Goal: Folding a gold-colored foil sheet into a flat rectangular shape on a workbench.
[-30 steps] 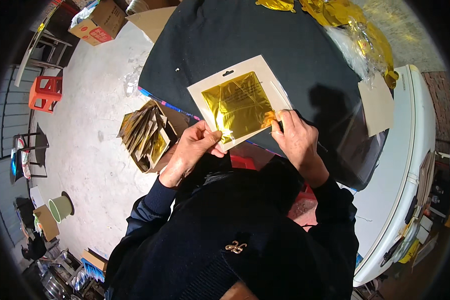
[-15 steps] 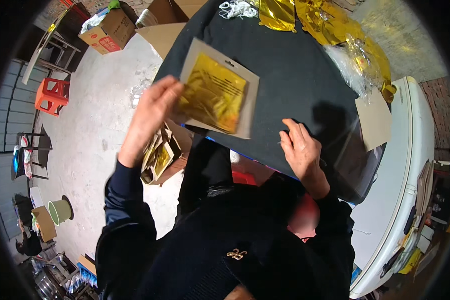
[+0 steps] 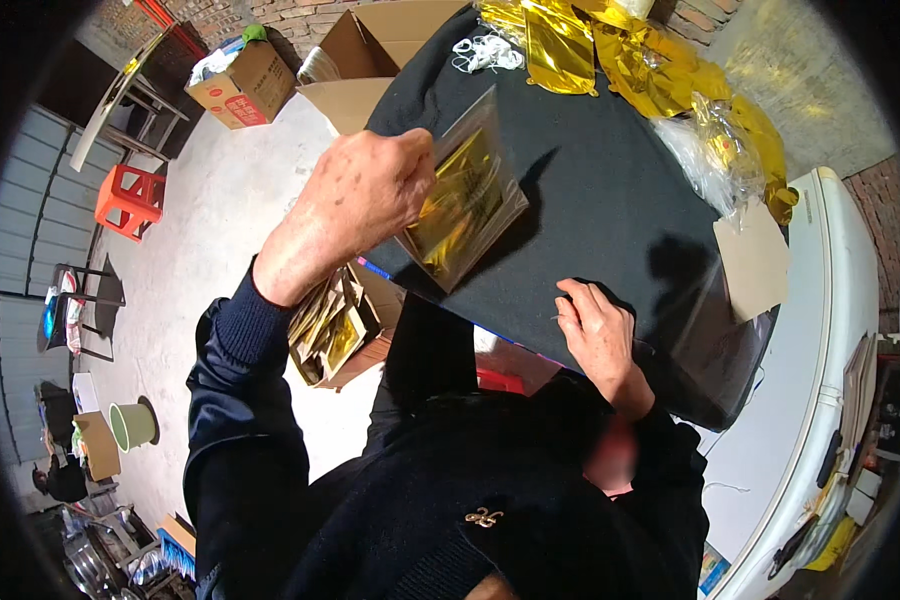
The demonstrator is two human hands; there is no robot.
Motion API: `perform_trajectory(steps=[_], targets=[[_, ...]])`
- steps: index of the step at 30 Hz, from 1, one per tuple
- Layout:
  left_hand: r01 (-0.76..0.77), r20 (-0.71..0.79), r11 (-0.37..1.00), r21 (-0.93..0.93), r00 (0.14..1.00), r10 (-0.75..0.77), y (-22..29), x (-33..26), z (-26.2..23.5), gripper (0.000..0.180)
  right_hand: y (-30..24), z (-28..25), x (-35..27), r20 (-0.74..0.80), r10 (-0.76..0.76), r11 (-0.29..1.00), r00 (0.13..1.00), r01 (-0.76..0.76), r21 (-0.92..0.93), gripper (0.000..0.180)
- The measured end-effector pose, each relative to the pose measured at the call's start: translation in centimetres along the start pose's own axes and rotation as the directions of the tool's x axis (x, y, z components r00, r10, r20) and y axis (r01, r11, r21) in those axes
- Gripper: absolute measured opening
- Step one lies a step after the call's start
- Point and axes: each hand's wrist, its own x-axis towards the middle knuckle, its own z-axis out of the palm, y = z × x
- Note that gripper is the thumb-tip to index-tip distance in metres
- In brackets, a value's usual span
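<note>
The left grip (image 3: 355,190) is clamped on one edge of a flat, clear-wrapped packet (image 3: 460,205) with gold foil inside, its fingertips hidden behind the knuckles. The packet is tilted, lifted above the near left part of the dark cloth-covered counter (image 3: 590,190). The right grip (image 3: 595,330) lies half curled by the counter's near edge, apart from the packet; I cannot tell whether its fingertips meet.

Held by one side only, the slick wrapper could slip or twist, and a hard pinch could crease it. Lowered carelessly, its corner could snag on the packets (image 3: 322,315) bunched unevenly in the carton (image 3: 385,300) below the counter's edge, which stands partly in the way.

White string (image 3: 487,53), heaped gold foil (image 3: 650,60) and a tan card (image 3: 750,260) lie farther off, blocking nothing near the left grip
</note>
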Motion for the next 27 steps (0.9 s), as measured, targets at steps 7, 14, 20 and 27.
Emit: perform_trajectory(steps=[7, 14, 20, 27], targets=[[0.136, 0.041, 0.954, -0.268, 0.991, -0.130, -1.5, -2.0, 1.5, 0.017, -0.1, -0.2, 1.0, -0.010, 0.027, 0.998, 1.000, -0.026, 0.053, 0.023], [0.395, 0.216, 0.372, -0.840, 0.872, -0.438, -2.4, -5.5, 6.4, 0.030, 1.4, -0.6, 4.7, -0.142, 0.028, 0.986, 0.989, -0.004, 0.164, 0.029], [0.273, 0.297, -0.124, -0.954, 0.801, -0.520, -0.8, -10.9, 14.0, 0.029, 5.9, 1.8, 6.7, -0.133, 0.138, 0.955, 0.981, -0.096, 0.281, 0.035], [0.274, 0.393, -0.305, -0.912, 0.793, -0.465, 0.7, -14.0, 16.0, 0.028, 1.7, 0.5, 7.4, 0.317, 0.255, 0.557, 0.913, -0.407, 0.724, 0.030]])
